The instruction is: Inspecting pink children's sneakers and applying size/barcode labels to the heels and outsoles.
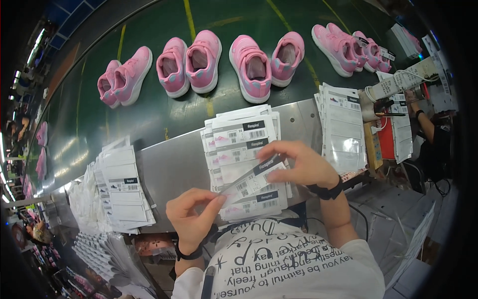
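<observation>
Now fingers (213, 203) pinch a printed barcode label (248, 185)

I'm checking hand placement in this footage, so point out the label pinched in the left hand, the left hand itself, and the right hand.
Label (249, 182): head view, on its printed face.
Left hand (193, 213): head view, on the back of the hand.
Right hand (304, 165): head view, on the back of the hand.
</observation>
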Available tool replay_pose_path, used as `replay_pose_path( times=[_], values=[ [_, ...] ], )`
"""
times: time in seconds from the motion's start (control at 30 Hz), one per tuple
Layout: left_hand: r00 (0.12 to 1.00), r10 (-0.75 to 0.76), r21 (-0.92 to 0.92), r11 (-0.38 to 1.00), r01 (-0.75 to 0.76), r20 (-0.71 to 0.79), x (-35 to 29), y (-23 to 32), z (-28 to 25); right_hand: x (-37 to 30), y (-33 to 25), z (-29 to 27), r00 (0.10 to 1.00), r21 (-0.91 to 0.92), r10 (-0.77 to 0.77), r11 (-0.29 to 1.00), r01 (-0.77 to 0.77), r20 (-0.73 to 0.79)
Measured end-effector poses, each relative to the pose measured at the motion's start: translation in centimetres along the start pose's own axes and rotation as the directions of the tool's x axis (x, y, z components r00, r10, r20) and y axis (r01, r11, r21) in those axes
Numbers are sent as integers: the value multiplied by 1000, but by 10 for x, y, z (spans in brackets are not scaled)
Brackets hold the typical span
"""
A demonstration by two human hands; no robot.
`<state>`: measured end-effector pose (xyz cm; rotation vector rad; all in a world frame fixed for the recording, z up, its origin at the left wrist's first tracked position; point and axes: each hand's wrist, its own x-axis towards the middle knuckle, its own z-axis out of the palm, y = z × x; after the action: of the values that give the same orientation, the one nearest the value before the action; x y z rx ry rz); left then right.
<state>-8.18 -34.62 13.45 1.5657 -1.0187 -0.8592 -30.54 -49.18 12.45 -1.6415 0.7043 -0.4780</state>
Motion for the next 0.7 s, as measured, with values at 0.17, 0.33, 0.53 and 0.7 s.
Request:
replay_pose_path(
  times=[0.17,0.33,0.53,0.7],
  values=[
    [999,27,-43,999,-29,-43,5,-1,7,18,39,-13,969,176,-85,976,128,-232],
    [999,40,3,999,-39,-24,14,-7,19,57,45,-117,626,-40,-110,991,126,-772],
    [995,36,238,969,-57,91,-5,23,25,144,104,-156,420,-217,-178,975,-49,-890],
    [998,-67,269,961,65,-1,-9,5,24,126,109,-154,185,-396,-351,844,-362,-918]
  ],
)
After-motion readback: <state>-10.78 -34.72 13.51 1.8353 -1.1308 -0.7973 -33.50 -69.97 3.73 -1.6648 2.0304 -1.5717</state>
